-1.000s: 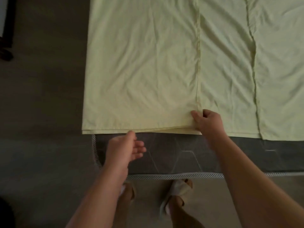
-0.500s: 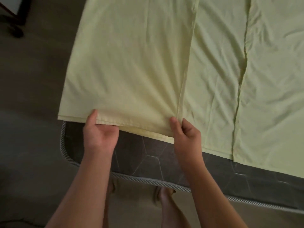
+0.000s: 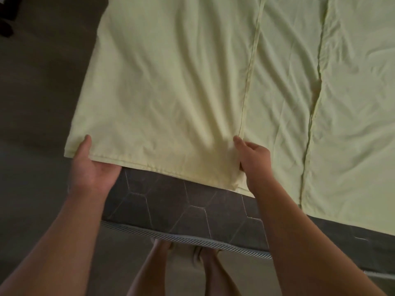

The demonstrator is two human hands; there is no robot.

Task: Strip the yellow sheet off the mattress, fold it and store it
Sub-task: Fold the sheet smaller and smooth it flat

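Note:
The pale yellow sheet (image 3: 181, 82) lies folded in long layers across the dark grey mattress (image 3: 188, 201), its near hem running from left to lower right. My left hand (image 3: 92, 165) grips the near left corner of the top layer, thumb on top. My right hand (image 3: 252, 161) pinches the same layer's near right corner beside a lengthwise hem. The cloth between my hands is slightly lifted and creased. More folded layers spread to the right.
The mattress's striped piping edge (image 3: 192, 238) runs just in front of my bare legs (image 3: 183, 272). Dark floor (image 3: 38, 103) lies to the left of the mattress. A dark piece of furniture (image 3: 6, 22) sits at the far upper left.
My left hand moved from open near the hem to gripping the left corner. My right hand keeps its pinch. The near edge of the top layer has lifted, and the view has tilted.

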